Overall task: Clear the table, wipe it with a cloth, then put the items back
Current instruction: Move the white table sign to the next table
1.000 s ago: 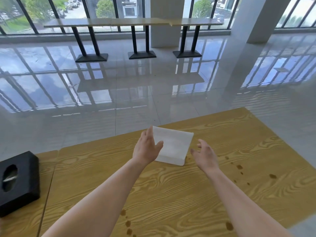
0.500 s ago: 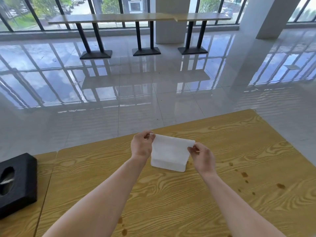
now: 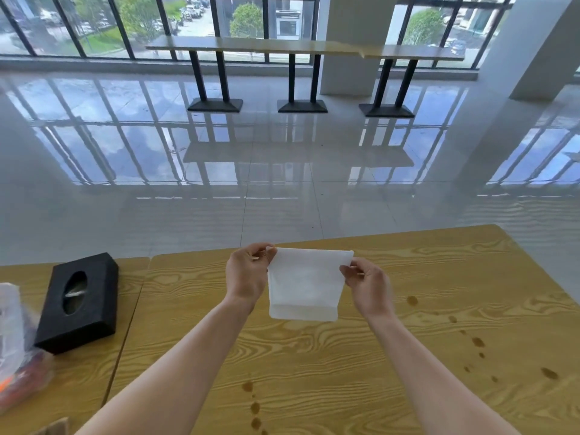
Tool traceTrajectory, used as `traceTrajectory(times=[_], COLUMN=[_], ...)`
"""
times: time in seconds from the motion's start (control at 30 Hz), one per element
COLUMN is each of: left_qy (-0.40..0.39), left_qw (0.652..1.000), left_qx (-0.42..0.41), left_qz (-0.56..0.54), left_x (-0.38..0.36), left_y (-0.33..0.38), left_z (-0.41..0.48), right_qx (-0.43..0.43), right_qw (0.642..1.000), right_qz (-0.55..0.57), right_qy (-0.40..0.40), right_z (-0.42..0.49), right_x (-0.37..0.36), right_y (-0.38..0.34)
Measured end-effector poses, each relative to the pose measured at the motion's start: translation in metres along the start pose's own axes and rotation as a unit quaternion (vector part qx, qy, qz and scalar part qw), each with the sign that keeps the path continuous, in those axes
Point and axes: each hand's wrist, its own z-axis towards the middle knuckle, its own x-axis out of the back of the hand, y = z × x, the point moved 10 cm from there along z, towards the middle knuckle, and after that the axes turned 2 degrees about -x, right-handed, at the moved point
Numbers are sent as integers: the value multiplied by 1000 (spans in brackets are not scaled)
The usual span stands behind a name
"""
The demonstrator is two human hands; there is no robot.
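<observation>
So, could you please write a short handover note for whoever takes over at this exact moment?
Left hand and right hand: each pinches a top corner of the white cloth, held stretched above the table.
Things: black tissue box and a plastic bag sit on the adjoining table at left.
Done: this table looks cleared.
Left: brown spots at right and near the front edge are not yet wiped; then return the items.

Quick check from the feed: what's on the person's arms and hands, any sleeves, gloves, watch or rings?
Nothing worn that shows. Both forearms are bare right to the frame's lower edge, so no sleeves or cuffs appear. The left hand and right hand have no gloves, and no watch, band or ring is visible on either wrist or on the fingers that show.
</observation>
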Motion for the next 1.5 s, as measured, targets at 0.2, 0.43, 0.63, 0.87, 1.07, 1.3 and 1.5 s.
traceTrajectory(times=[0.2, 0.43, 0.63, 0.87, 1.07, 1.3, 1.5], left_qy=[51, 124, 184, 253, 322, 358, 367], left_qw=[998, 992, 983, 967, 946, 932, 929], left_qx=[-6, -7, -15, -17, 15, 31, 29], left_qz=[-24, -17, 0, 11, -22, -39, -28], left_x=[86, 205, 285, 371, 445, 489, 502], left_y=[-7, -28, -35, -51, -83, -109, -119], left_z=[-14, -37, -61, -93, -122, -141, -144], right_qx=[38, 78, 108, 156, 192, 190, 150], right_qw=[998, 987, 976, 958, 936, 925, 924], right_qz=[16, 18, 24, 26, 27, 52, 80], right_qy=[-53, -137, -187, -239, -293, -325, -343], right_z=[-21, -65, -99, -139, -182, -213, -222], right_x=[-57, -145, -207, -277, -344, -393, -417], right_y=[-50, -110, -153, -198, -228, -238, -232])
